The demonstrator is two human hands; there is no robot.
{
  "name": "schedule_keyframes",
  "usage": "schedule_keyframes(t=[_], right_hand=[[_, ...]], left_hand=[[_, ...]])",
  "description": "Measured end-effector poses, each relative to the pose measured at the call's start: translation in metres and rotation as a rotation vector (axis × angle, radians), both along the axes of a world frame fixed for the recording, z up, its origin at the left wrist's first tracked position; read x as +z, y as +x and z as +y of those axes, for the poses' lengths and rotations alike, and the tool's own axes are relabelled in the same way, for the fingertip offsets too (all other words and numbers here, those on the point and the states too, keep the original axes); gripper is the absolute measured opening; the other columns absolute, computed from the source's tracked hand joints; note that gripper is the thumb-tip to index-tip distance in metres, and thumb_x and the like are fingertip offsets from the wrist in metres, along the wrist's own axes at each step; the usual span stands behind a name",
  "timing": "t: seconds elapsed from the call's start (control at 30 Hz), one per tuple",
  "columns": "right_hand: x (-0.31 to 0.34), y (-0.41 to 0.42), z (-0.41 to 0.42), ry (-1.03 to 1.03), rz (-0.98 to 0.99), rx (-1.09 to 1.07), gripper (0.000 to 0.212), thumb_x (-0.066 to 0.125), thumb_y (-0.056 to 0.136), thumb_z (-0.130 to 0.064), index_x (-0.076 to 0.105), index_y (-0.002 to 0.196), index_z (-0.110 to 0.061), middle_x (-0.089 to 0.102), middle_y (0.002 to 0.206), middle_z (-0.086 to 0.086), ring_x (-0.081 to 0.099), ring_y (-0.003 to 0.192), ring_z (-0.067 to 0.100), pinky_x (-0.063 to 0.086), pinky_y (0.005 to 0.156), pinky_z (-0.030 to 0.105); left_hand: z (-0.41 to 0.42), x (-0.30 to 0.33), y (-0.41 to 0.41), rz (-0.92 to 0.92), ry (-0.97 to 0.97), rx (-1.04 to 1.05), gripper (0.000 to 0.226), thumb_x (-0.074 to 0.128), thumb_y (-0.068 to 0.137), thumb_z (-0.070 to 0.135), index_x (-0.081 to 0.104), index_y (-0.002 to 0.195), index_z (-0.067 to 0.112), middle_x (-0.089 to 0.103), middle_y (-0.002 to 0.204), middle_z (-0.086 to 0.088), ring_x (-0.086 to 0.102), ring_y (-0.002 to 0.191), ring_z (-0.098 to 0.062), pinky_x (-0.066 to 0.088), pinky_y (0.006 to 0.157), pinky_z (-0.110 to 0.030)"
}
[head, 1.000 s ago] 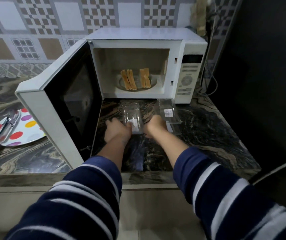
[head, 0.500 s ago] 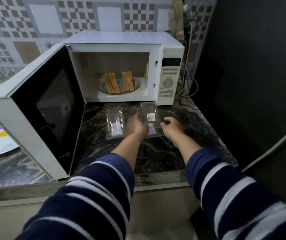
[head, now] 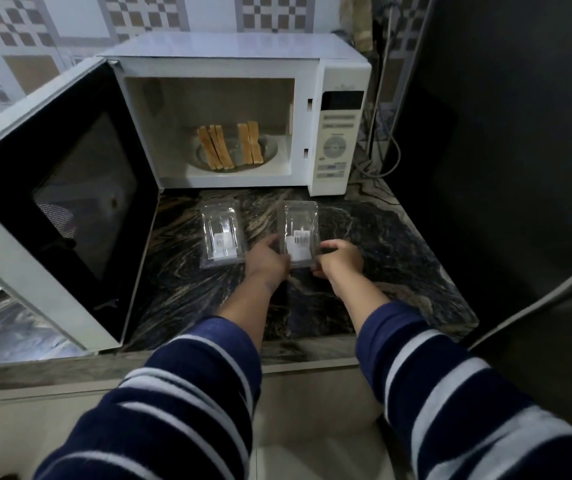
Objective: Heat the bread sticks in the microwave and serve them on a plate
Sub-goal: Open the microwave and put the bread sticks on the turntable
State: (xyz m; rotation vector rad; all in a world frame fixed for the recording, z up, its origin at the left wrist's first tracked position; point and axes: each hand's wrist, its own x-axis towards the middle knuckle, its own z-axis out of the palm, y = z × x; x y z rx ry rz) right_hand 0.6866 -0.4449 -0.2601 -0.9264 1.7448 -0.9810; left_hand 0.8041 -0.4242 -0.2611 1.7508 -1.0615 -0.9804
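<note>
Five bread sticks point(head: 230, 146) on turntable inside open microwave point(head: 239, 109). Two clear packs: left pack point(head: 221, 237) lies free; left hand point(head: 266, 259) and right hand point(head: 338, 259) pinch right pack point(head: 297, 233), apparently lifted. Counter edge point(head: 312, 355) near.

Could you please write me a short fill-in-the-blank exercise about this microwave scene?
1. The microwave door is ____.
2. The bread sticks lie inside the ____.
3. Both hands, left and right, hold the ____ of two clear packs, the one beside the other pack.
4. The packs lie on the ____.

Missing words: open; microwave; right; counter
</note>
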Motion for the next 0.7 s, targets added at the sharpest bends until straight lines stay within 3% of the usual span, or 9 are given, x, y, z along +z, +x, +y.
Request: schedule_keyframes(t=[0.23, 0.33, 0.4, 0.5, 0.63, 0.7], right_hand=[[-0.001, 0.003, -0.002, 0.004, -0.019, -0.027, 0.038, 0.051, 0.085, 0.015, 0.065, 0.096, -0.019, 0.068, 0.103, 0.016, 0.064, 0.062, 0.021, 0.057, 0.055, 0.031], [-0.001, 0.005, 0.000, -0.015, -0.060, -0.052, 0.044, 0.051, 0.085, 0.016, 0.066, 0.112, -0.017, 0.066, 0.111, 0.014, 0.065, 0.070, 0.024, 0.058, 0.059, 0.033], [0.003, 0.006, 0.003, -0.001, -0.073, -0.059, 0.044, 0.051, 0.087, 0.014, 0.064, 0.117, -0.015, 0.067, 0.110, 0.013, 0.066, 0.067, 0.022, 0.059, 0.061, 0.033], [0.009, 0.012, 0.011, 0.029, -0.122, -0.042, 0.039, 0.048, 0.090, 0.011, 0.064, 0.117, -0.014, 0.068, 0.105, 0.014, 0.065, 0.061, 0.020, 0.054, 0.046, 0.027], [0.011, 0.021, 0.015, 0.031, -0.153, -0.011, 0.040, 0.042, 0.092, 0.011, 0.062, 0.118, -0.013, 0.067, 0.106, 0.016, 0.063, 0.055, 0.021, 0.052, 0.042, 0.025], [0.009, 0.025, 0.014, 0.027, -0.176, -0.007, 0.040, 0.043, 0.091, 0.011, 0.061, 0.119, -0.012, 0.066, 0.104, 0.015, 0.061, 0.053, 0.021, 0.053, 0.042, 0.025]], left_hand=[[0.003, -0.002, 0.002, 0.023, -0.014, -0.015, 0.045, 0.066, 0.084, 0.000, 0.058, 0.127, 0.010, 0.068, 0.114, -0.017, 0.066, 0.102, -0.033, 0.053, 0.091, -0.047], [0.013, 0.005, 0.004, -0.120, -0.012, -0.034, 0.043, 0.064, 0.089, 0.016, 0.055, 0.130, 0.012, 0.066, 0.119, -0.013, 0.064, 0.105, -0.032, 0.051, 0.094, -0.044], [0.019, 0.015, 0.006, -0.318, -0.012, -0.006, 0.035, 0.059, 0.092, 0.028, 0.058, 0.123, 0.013, 0.066, 0.117, -0.011, 0.063, 0.105, -0.031, 0.050, 0.090, -0.037], [0.029, 0.032, 0.020, -0.565, -0.048, 0.118, 0.027, 0.051, 0.095, 0.037, 0.061, 0.110, 0.017, 0.065, 0.112, -0.010, 0.061, 0.103, -0.030, 0.042, 0.074, -0.031], [0.037, 0.034, 0.052, -0.667, -0.026, 0.268, 0.031, 0.049, 0.094, 0.030, 0.053, 0.123, 0.018, 0.044, 0.129, -0.013, 0.045, 0.118, -0.033, 0.043, 0.087, -0.042], [0.040, 0.031, 0.069, -0.623, 0.037, 0.329, 0.040, 0.050, 0.094, 0.034, 0.045, 0.131, 0.021, 0.035, 0.136, -0.015, 0.037, 0.123, -0.036, 0.040, 0.094, -0.045]])
